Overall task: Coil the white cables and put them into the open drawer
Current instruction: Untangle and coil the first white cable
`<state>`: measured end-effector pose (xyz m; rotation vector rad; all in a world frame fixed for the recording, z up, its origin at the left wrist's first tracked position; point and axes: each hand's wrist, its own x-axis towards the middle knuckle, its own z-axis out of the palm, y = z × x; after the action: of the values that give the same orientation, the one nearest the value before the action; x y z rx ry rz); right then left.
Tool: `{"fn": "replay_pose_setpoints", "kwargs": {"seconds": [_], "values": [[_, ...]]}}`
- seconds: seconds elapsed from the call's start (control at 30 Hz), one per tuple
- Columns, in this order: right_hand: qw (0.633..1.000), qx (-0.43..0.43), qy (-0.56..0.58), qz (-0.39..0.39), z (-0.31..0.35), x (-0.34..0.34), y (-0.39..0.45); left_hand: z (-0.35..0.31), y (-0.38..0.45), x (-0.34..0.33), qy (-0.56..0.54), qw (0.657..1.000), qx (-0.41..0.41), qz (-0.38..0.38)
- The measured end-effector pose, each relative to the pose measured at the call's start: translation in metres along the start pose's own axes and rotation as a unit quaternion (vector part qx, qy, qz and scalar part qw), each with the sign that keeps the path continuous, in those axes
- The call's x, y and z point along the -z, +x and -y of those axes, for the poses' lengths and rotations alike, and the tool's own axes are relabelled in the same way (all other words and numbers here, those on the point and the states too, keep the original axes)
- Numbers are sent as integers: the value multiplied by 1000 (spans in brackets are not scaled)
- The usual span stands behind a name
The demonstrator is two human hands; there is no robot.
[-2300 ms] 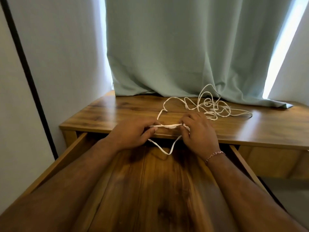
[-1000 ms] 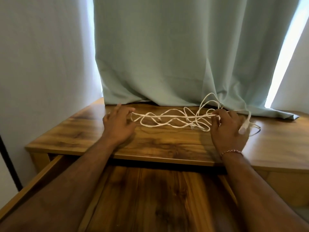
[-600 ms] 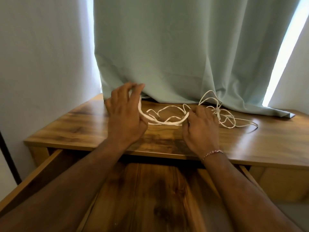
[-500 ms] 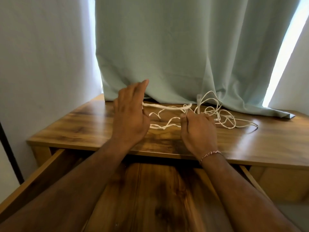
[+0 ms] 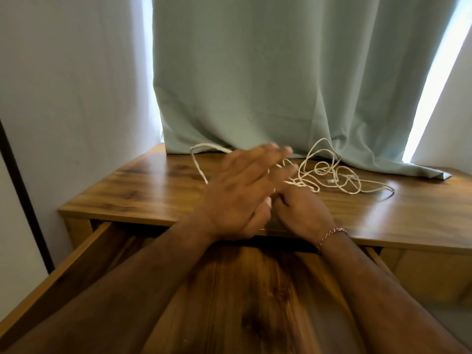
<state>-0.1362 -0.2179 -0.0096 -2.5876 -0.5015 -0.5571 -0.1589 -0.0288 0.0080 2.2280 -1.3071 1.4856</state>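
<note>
The head view looks down over two bare forearms reaching across an open drawer [image 5: 84, 254] toward a wooden tabletop [image 5: 143, 192]. The left hand [image 5: 242, 192] lies over the near middle of the tabletop, blurred, with its fingers [image 5: 265, 154] stretched out flat and pointing toward the far right; its grip is wide, closed on nothing that shows, though a strand of the white cables [image 5: 329, 172] runs under or behind those fingers, and whether it touches them I cannot tell. That strand makes a tall loop to the left of the hand, rising near the hem of the pale green curtain [image 5: 268, 72] and coming back down beside the knuckles. The right hand [image 5: 298, 210] sits just beside the left, partly tucked under it, with its fingers curled in and its grip narrow, pinched on cable strands that gather at its fingertips. A thin red and white bracelet [image 5: 332, 233] circles the right wrist. The rest of the white cables lie in a loose tangle on the tabletop to the right of both hands, close to the curtain's hem, with long loops trailing toward the right. None of the cable is in the drawer, whose wood-grain bottom shows between the forearms. A dark vertical strip [image 5: 23, 185] runs down the wall at the left.
</note>
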Motion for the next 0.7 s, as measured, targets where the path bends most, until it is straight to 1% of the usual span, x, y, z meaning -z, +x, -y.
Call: {"fn": "replay_pose_setpoints", "kwargs": {"seconds": [0.07,0.1,0.2,0.27,0.33,0.43,0.5,0.57,0.63,0.7], "values": [[985,8,157,68,0,1,-1,0,-4,-8,-24,996,5,86],[974,-2,207,87,-2,4,-1,3,-7,-11,-30,993,20,111],[956,6,275,107,-5,8,-1,18,-21,-17,-26,988,61,139],[943,10,316,107,-6,9,0,28,-26,-21,-16,981,82,175],[927,-6,357,113,-7,9,0,34,-30,-25,-21,973,105,203],[906,-12,405,118,-5,10,0,36,-31,-24,-40,971,162,174],[896,-17,430,108,-2,8,0,35,-30,-23,-3,971,195,140],[886,-32,454,87,0,6,0,35,-31,-23,28,969,226,96],[880,-51,467,74,0,4,1,38,-32,-21,20,961,273,43],[868,-59,487,75,-2,3,1,43,-36,-17,23,950,311,8]]}}
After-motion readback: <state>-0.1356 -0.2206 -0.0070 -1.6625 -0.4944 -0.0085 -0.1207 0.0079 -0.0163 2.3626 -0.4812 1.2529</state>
